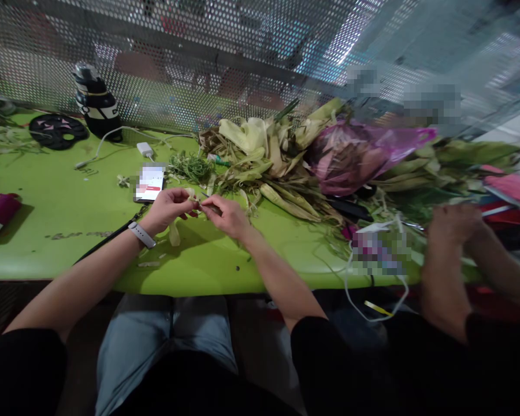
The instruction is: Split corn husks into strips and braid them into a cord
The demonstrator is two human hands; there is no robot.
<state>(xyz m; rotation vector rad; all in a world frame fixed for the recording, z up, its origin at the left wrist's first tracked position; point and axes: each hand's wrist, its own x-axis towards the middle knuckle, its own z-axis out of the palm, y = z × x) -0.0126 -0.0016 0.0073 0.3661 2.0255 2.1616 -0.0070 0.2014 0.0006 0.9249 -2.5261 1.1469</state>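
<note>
Above the green table (208,254), my left hand (167,209), with a white watch on its wrist, is closed on a small pale piece of corn husk (191,195). My right hand (226,216) meets it fingertip to fingertip in a pinch. A thin dark sliver shows by the right fingers, too small to name. Below the left fingers, a pale husk strip (174,233) hangs or lies; I cannot tell which. Just behind the left hand is a lit phone (150,182). A bunch of thin green strands (189,167) lies beyond both hands.
Corn husks (273,156) pile up at the back, with a pink plastic bag (342,153) among them. A dark bottle (97,104), black openwork disc (58,130) and white charger (145,150) stand left. At right, a co-worker's hands (455,222) work near a white cable (350,277).
</note>
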